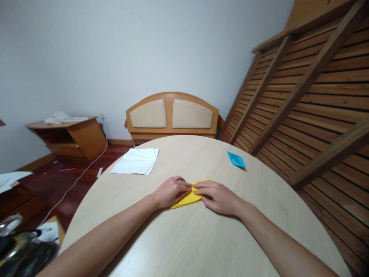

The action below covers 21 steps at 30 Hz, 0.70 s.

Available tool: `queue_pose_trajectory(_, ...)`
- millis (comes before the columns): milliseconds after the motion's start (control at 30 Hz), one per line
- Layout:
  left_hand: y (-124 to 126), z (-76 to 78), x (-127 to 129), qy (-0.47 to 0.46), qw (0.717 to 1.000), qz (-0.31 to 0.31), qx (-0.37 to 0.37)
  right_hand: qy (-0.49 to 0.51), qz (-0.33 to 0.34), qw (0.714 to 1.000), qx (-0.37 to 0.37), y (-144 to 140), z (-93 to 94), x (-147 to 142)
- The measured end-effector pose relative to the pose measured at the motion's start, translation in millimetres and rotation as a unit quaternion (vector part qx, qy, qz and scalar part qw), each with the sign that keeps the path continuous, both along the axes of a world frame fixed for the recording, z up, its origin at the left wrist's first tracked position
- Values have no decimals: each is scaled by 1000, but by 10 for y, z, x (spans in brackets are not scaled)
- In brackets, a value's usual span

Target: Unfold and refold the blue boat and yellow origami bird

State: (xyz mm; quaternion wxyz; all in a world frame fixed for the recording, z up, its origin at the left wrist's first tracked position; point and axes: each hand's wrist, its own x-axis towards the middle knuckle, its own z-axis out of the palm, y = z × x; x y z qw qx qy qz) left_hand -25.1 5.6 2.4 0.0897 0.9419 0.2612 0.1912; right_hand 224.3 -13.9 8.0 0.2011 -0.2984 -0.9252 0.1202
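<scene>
A piece of folded yellow paper (188, 199) lies on the round wooden table (184, 238) in front of me, slanting up to the right. My left hand (173, 191) grips its left part, fingers bent over the top. From the right, my right hand (216, 195) holds it too, with its fingertips pressing near the middle and its thumb at the lower edge. The fingertips of both hands almost meet. Some of the paper is hidden under my fingers.
A creased white sheet (137, 161) lies at the table's far left, and a folded blue paper (236, 159) at the far right. Beyond stand a headboard (170, 111), a small cabinet (86, 136) and leaning wooden slats (317, 100). A white cable (77, 179) crosses the floor.
</scene>
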Motion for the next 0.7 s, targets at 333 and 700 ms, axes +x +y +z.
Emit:
queue_pose_trajectory(333,-119,75,43,25,999,25,32,-76,-83,993,31,-75,116,-80)
queue_pose_trajectory(700,-53,-4,38,23,998,32,41,-25,-80,996,19,-52,35,-100)
